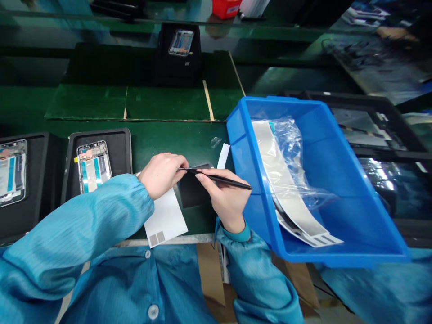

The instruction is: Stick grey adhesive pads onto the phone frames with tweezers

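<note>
Black tweezers point(232, 182) lie in my right hand point(229, 198), gripped between thumb and fingers with the tips pointing left. Those tips meet the pinched fingers of my left hand point(164, 173); whatever is between these fingers is too small to make out. Under both hands a dark flat pad point(192, 193) rests on the green bench. A white sheet point(167, 216) with small grey squares at its lower corner lies partly beneath my left wrist. Left of that wrist, an opened phone body point(94, 166) with blue and silver strips sits in a black tray point(123, 157).
A blue bin point(340, 180) at right holds pale label strips point(286, 180) and clear plastic wrap point(293, 139). Another phone body point(13, 171) lies at far left, one more point(182, 42) on a raised black block behind. Beside the bin is a white strip point(223, 155).
</note>
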`<state>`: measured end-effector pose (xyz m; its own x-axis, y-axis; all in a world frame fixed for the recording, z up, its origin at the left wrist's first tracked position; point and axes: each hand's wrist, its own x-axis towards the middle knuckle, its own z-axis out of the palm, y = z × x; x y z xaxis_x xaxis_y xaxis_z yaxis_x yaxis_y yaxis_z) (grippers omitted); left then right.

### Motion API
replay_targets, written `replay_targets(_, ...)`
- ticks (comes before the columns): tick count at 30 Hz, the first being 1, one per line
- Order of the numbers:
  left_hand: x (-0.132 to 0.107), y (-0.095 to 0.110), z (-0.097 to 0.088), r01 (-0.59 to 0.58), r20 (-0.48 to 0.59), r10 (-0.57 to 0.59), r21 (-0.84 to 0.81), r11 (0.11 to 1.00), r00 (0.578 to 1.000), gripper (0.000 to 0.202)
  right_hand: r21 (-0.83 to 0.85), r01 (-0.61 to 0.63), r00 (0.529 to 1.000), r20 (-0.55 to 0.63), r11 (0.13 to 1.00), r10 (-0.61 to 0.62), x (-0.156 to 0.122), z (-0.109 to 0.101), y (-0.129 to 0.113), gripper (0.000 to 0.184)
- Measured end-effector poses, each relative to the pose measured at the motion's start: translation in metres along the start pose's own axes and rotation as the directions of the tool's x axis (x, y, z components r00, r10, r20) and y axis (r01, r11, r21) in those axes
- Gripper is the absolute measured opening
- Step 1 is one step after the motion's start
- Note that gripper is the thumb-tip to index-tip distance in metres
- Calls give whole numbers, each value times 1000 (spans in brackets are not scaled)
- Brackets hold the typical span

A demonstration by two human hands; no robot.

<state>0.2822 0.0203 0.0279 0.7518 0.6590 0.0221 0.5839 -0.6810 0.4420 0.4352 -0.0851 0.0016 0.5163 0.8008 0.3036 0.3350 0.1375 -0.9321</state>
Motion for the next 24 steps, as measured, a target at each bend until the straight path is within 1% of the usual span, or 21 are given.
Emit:
replay_targets(3, 1, 2, 1, 19, -7, -19, 55, 998, 1000, 9, 73, -77, 996, -43, 994, 81, 3, 1, -5, 11)
replay_targets(5, -5, 4, -4, 24, -30, -21, 94, 995, 999, 19, 92, -126, 990, -53, 988, 131, 4, 2, -10, 13)
replay_targets(7, -22, 0, -17, 22, -96, -9, 134, 991, 995, 33, 101, -164, 984, -48, 981, 170, 4, 6, -17, 15)
replay_targets(8, -34, -5, -26, 23, -145, 0, 156, 987, 989, 38, 108, -177, 982, -45, 978, 183, 4, 11, -21, 16)
replay_targets(10, -64, -24, -49, 45, -249, 10, 213, 976, 969, 39, 122, -204, 978, -15, 971, 207, 4, 26, -30, 17)
replay_targets(12, -98, -52, -73, 115, -313, -22, 282, 952, 949, 32, 125, -244, 969, 73, 962, 236, 6, 51, -41, 15)
replay_targets(13, -114, -68, -84, 163, -323, -57, 312, 936, 945, 28, 123, -267, 958, 143, 956, 249, 7, 67, -46, 15)
replay_targets(15, -140, -102, -98, 244, -312, -136, 340, 908, 940, 25, 129, -313, 915, 305, 941, 263, 11, 106, -56, 16)
replay_targets(16, -149, -118, -101, 263, -297, -164, 333, 905, 941, 24, 136, -333, 885, 385, 933, 260, 14, 126, -60, 17)
replay_targets(18, -159, -142, -100, 251, -262, -174, 295, 922, 949, 25, 152, -360, 835, 492, 920, 246, 20, 167, -62, 18)
replay_targets(20, -161, -156, -92, 210, -243, -147, 255, 944, 959, 27, 115, -340, 807, 546, 933, 226, 25, 199, -60, 17)
replay_targets(22, -158, -160, -85, 179, -249, -117, 246, 953, 961, 29, 41, -292, 798, 561, 956, 220, 29, 220, -55, 17)
replay_targets(24, -155, -158, -80, 160, -265, -89, 260, 952, 960, 30, -33, -248, 802, 554, 968, 224, 30, 229, -51, 16)
